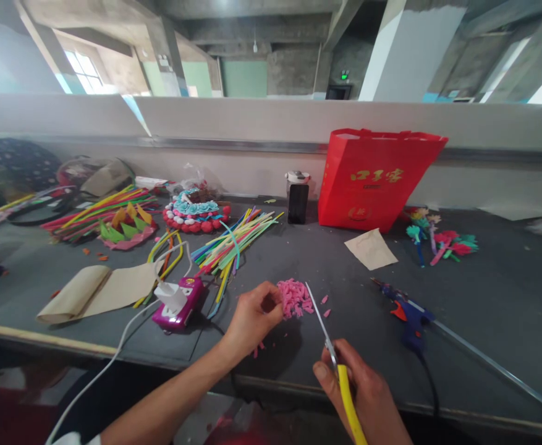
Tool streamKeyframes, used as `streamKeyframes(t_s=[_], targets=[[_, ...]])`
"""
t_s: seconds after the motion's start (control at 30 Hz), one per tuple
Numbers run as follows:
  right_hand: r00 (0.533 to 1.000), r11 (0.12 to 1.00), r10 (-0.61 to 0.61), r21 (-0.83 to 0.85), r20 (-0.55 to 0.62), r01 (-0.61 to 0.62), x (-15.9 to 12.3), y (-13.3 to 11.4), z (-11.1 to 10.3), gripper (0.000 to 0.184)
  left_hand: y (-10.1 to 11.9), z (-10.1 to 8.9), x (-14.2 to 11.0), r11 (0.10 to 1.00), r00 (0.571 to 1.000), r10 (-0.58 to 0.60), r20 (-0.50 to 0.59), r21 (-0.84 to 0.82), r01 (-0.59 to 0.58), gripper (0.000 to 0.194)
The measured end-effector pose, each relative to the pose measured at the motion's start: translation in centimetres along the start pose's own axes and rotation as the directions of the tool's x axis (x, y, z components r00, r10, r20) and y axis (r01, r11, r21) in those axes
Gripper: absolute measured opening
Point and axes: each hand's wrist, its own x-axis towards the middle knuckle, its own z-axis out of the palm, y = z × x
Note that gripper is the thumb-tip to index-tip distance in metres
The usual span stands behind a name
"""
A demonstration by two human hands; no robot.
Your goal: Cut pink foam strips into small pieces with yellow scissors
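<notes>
A pile of small pink cut pieces [293,298] lies on the dark tabletop in front of me. My left hand [256,316] is at the pile's left edge, thumb and fingertips brought together in a pinch; whatever may be between them is hidden. Scissors [329,343] with yellow handles are gripped in my right hand [363,380], the blades pointing up and away beside the pile's right side. The blades look nearly closed. Two stray pink pieces [326,306] rest just right of the blades.
A purple power strip [178,309] with a white plug and cable sits left. Beyond are pipe cleaners [238,241], a paper roll [108,290] and a phone [297,204] against a bottle. Right are a red bag [372,179], brown paper [371,250] and a glue gun [410,318].
</notes>
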Motion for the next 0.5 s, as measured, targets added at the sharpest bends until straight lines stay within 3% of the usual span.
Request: streamKeyframes(t_s=[0.13,0.27,0.4,0.5], targets=[[1.000,1.000,0.010,-0.004,-0.024,-0.010,0.0,0.1,0.1,0.039,-0.4,-0.4,0.2,0.979,0.990,0.111,0.092,0.162,-0.125,0.009],[0.999,1.000,0.019,0.011,-0.044,-0.019,0.2,0.1,0.0,0.038,0.1,-1.3,1.7,0.952,0.974,0.185,0.130,0.222,-0.210,0.011],[0.997,0.996,0.064,0.061,-0.033,-0.062,0.6,0.3,-0.1,0.039,-0.3,-1.2,6.8,0.945,0.979,0.177,0.101,0.262,-0.198,0.009],[0.992,0.988,0.116,0.110,-0.043,-0.110,1.0,0.7,0.0,0.042,-1.8,0.3,12.5,0.958,0.997,0.011,-0.076,0.287,0.011,0.022]])
